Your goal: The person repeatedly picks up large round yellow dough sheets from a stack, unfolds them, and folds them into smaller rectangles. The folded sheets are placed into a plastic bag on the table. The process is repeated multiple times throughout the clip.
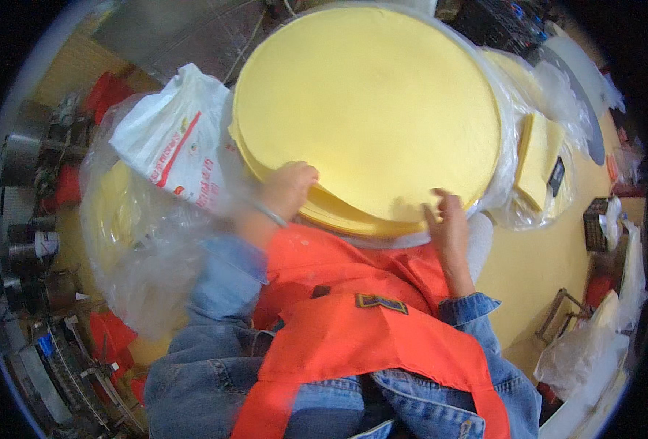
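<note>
A thick stack of thin, round yellow sheets (pixel 367 110) stands before my lap, with clear plastic (pixel 504 142) around its side. At the near left edge, my left hand (pixel 291 186) pinches the rim of the upper layer. That rim is raised, and a dark gap shows over the lower sheets (pixel 340 218). Close to the near right rim is my right hand (pixel 447 217), its fingers apart and slightly curled. I see nothing held in it; whether a fingertip touches the sheet is unclear. My red apron (pixel 351 263) lies just below the stack.
A white plastic bag with red print (pixel 175 137) leans at the stack's left, by a clear bag of yellow material (pixel 118 203). Folded yellow sheets (pixel 538 159) lie right, with a small black object (pixel 556 176) on them. Machinery (pixel 27 241) lines the far left; a black crate (pixel 598 222) stands right.
</note>
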Action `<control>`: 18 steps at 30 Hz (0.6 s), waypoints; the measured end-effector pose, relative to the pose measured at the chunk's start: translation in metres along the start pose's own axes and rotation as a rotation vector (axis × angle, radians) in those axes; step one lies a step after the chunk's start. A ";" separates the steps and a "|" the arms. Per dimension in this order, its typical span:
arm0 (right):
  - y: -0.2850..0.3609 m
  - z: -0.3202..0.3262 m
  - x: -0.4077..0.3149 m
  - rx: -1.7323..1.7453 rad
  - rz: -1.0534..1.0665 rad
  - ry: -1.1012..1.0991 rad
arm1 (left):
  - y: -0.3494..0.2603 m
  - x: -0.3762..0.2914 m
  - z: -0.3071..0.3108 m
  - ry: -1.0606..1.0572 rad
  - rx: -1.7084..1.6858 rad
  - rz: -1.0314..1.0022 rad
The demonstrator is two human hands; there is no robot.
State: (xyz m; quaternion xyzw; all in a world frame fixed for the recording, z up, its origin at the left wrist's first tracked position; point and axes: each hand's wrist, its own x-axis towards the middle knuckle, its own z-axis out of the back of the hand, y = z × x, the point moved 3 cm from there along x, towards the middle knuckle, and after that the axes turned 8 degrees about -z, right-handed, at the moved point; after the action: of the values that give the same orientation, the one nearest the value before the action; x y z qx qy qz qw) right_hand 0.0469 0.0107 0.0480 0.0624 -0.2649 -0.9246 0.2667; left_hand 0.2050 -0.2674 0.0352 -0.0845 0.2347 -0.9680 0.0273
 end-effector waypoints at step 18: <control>0.110 -0.095 0.003 0.154 0.371 0.224 | 0.148 0.007 0.022 -1.009 -1.442 0.607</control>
State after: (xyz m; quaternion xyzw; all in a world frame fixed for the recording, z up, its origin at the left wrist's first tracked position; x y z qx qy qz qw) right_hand 0.1190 -0.1133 0.0251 0.1351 -0.3106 -0.8240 0.4543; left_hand 0.2036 -0.4099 -0.0124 -0.4269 0.7517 -0.3884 0.3192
